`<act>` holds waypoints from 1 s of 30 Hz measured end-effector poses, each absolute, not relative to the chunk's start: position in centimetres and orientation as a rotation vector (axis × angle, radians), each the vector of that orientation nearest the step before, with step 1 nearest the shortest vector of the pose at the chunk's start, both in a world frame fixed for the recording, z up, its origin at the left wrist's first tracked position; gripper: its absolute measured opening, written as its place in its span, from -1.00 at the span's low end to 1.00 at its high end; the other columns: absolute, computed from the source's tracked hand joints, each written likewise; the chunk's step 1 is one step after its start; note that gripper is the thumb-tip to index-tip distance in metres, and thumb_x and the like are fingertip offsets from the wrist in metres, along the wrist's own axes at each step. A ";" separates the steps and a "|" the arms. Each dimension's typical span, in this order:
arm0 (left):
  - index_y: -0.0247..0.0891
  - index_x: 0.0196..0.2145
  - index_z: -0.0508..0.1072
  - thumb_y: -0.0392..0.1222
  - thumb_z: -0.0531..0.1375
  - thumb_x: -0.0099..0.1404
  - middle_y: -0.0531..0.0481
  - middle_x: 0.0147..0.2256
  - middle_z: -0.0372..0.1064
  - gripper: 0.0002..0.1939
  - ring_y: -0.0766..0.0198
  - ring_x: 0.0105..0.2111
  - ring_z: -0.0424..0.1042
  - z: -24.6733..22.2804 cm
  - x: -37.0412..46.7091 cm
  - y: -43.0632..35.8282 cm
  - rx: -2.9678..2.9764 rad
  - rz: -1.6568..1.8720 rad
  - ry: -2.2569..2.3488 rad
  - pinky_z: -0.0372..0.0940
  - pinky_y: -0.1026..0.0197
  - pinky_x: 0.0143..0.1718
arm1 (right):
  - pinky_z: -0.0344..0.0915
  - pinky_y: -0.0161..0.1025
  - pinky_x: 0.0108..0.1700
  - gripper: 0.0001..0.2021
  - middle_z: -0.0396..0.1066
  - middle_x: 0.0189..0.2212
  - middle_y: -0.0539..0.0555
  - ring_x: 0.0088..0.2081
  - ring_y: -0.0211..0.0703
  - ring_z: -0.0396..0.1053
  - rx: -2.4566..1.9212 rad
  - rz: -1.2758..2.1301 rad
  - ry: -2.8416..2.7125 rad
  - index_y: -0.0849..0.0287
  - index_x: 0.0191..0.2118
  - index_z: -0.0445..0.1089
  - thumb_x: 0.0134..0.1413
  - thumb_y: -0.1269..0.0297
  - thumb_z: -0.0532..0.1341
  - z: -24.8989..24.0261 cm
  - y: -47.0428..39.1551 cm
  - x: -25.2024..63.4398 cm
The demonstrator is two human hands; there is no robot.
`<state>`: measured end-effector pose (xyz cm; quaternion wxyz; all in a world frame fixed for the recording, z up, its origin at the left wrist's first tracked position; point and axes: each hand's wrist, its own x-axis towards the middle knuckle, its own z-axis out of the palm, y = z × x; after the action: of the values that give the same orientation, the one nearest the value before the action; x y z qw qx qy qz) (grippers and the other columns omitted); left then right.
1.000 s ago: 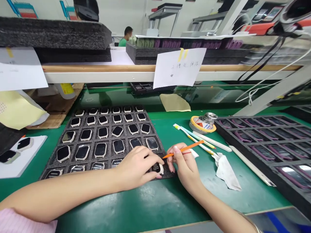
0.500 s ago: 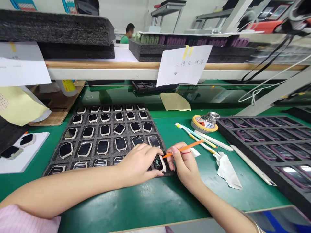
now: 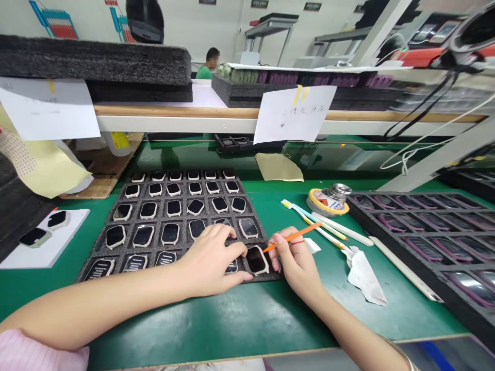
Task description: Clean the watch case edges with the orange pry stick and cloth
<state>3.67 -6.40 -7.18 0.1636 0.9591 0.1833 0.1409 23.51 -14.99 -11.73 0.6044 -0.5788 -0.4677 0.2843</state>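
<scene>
Green bench (image 3: 185,330) | foam tray (image 3: 184,221) of watches (image 3: 170,233) lies left | left hand (image 3: 216,257): thumb and fingers parted, beside near-right watch (image 3: 256,262) in tray | right hand (image 3: 292,252): pinches orange stick (image 3: 301,233), tip at watch's edge

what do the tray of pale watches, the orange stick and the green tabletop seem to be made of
Tray: probably foam, dark and matt, judging by its grainy, speckled surface.
Orange stick: likely plastic, given its bright, even colour, though painted wood is possible.
Tabletop: perhaps a smooth laminate or rubber sheet, semi-gloss, since light reflects softly off it.
</scene>
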 end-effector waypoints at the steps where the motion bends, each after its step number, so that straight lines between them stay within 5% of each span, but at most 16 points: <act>1: -0.26 -0.14 0.54 0.07 0.30 0.28 -0.26 -0.01 0.33 -0.65 -0.13 0.04 0.34 -7.3 3.1 -6.4 2.747 0.416 0.513 0.29 -0.21 0.09 | 0.17 -0.39 -0.69 -0.60 0.28 -0.67 -0.14 -0.75 -0.36 0.21 -1.338 0.656 -1.080 0.11 -0.38 0.24 0.25 -0.13 0.20 -11.6 -15.0 23.5; 8: -0.14 0.15 0.45 -0.03 0.20 0.39 -0.31 0.19 0.25 -0.59 -0.23 0.29 0.15 -8.2 0.5 -6.7 2.799 0.398 0.452 0.13 -0.39 0.24 | 0.22 -0.40 -0.63 -0.62 0.32 -0.61 -0.11 -0.68 -0.37 0.25 -1.248 0.605 -1.029 0.11 -0.34 0.26 0.24 -0.12 0.22 -8.8 -14.2 21.8; 12: -0.15 0.12 0.46 0.02 0.24 0.35 -0.30 0.21 0.26 -0.57 -0.24 0.34 0.08 -8.1 0.2 -6.6 2.813 0.380 0.435 0.05 -0.40 0.30 | 0.28 -0.37 -0.59 -0.59 0.37 -0.58 -0.07 -0.66 -0.35 0.30 -1.197 0.731 -1.066 0.12 -0.33 0.29 0.19 -0.16 0.24 -7.8 -12.7 19.6; 19: -0.25 0.03 0.47 -0.11 0.13 0.45 -0.23 -0.01 0.53 -0.72 0.03 0.05 0.49 -8.8 -0.3 -6.5 2.763 0.632 0.406 0.33 -0.15 0.16 | 0.28 -0.36 -0.61 -0.58 0.28 -0.65 -0.15 -0.70 -0.32 0.27 -1.191 0.902 -1.052 0.09 -0.33 0.19 0.21 -0.19 0.19 -9.7 -11.8 18.8; 30: -0.28 0.00 0.33 -0.18 0.27 0.34 -0.19 -0.07 0.51 -0.68 0.02 -0.08 0.50 -8.6 -0.1 -7.1 2.653 0.604 0.526 0.39 -0.05 -0.01 | 0.30 -0.33 -0.51 -0.66 0.29 -0.65 -0.13 -0.63 -0.29 0.31 -1.262 0.869 -1.241 0.08 -0.31 0.22 0.34 -0.08 0.10 -10.5 -12.7 18.8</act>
<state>-0.08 -7.07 -8.58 0.1841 0.9410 0.1865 0.2141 18.78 -12.69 -10.53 0.5520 -0.5337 -0.5247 0.3676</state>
